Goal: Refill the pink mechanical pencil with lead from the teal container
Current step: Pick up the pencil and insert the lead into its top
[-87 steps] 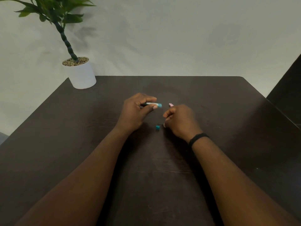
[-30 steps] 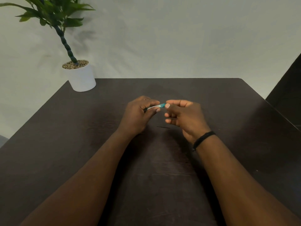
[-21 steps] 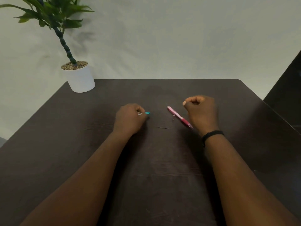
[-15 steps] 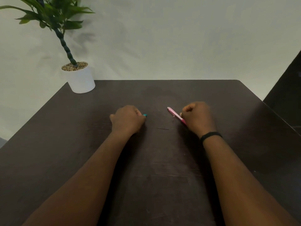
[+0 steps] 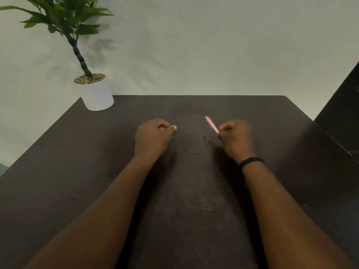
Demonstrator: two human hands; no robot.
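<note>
Your right hand (image 5: 236, 138) fisted round slim pink plastic mechanical pencil (image 5: 211, 124), raised end up. Left hand (image 5: 152, 138) curled over small teal lead container (image 5: 173, 138), barely showing. Thin dark lead stick (image 5: 194, 153) loose on dark wooden table (image 5: 194, 210) between hands. Step: lead out, not yet loaded. Next: free fingers, delicate pinch, thread into barrel.

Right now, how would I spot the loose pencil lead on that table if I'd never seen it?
Start at the dark table and find the two hands resting near its middle. In the bare gap between the left hand and the right hand, slightly nearer the person, lies the lead. It is a hair-thin dark stick lying flat and untouched, unlike the pink pencil gripped above it.
</note>
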